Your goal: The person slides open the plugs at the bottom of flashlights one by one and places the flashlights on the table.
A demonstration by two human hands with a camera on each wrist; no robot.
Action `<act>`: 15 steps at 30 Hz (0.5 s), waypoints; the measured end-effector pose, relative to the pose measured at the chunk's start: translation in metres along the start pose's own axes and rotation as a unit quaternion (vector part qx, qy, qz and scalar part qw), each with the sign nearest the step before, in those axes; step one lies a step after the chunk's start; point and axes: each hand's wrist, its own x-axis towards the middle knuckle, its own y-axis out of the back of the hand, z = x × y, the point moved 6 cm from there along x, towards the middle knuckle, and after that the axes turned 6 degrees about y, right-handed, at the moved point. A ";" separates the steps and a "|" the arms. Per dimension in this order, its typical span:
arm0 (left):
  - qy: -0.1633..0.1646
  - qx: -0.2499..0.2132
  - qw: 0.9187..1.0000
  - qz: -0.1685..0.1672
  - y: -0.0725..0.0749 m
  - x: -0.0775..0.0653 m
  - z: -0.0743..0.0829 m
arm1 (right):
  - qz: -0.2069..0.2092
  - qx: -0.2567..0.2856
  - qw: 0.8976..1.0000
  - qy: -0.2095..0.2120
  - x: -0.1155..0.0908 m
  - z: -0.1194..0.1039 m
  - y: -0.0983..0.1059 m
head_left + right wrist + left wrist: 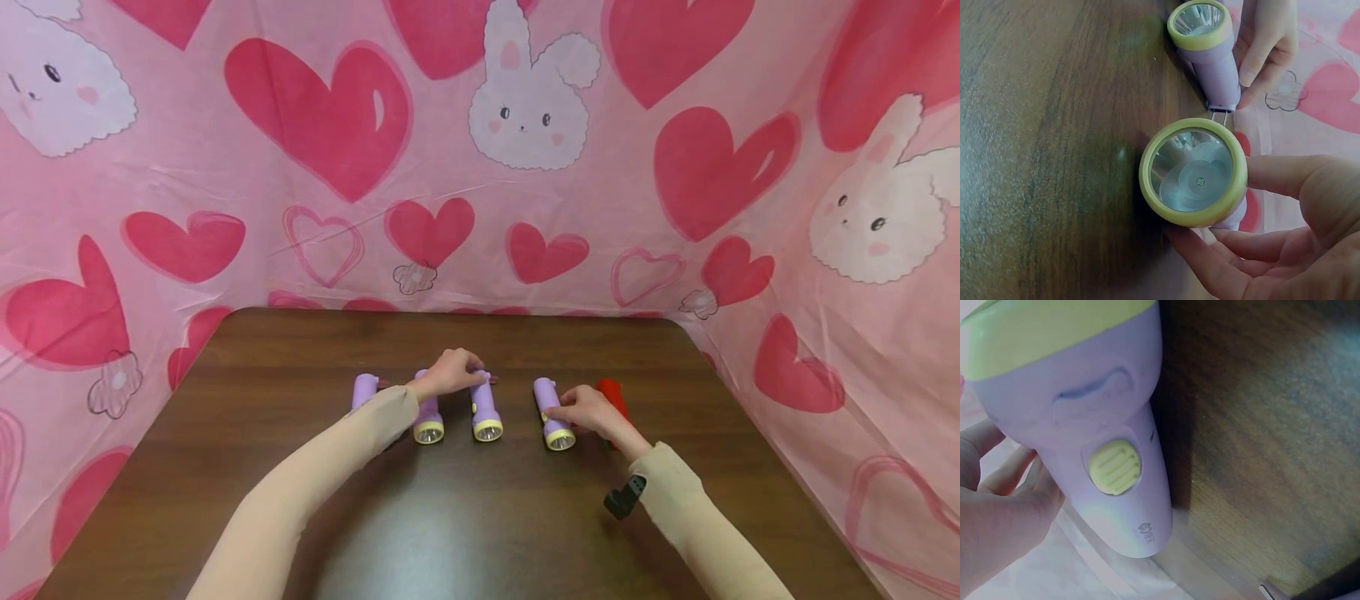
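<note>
Several purple flashlights with yellow rims lie in a row across the table, lens ends toward me. My left hand (453, 371) reaches over one of them and pinches the tail end of the flashlight to its right (486, 408). Two metal prongs (1218, 117) stick out from that tail, as the right wrist view shows. With thumb and fingers my right hand (592, 408) grips the rightmost purple flashlight (553, 414) by its sides. Large in the left wrist view is a purple flashlight (1125, 515) with a ribbed yellow switch (1114, 467), the left hand's fingers behind it.
A red cylindrical thing (611, 392) lies right behind the right hand, partly hidden. At the left, another purple flashlight (365, 388) is partly covered by the left sleeve. The brown wooden table (450, 525) meets a pink heart-and-rabbit cloth (450, 183) at its back and sides.
</note>
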 end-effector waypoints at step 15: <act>-0.004 0.001 1.000 -0.002 0.000 0.000 0.000 | 0.009 -0.008 1.000 -0.008 0.002 0.004 0.000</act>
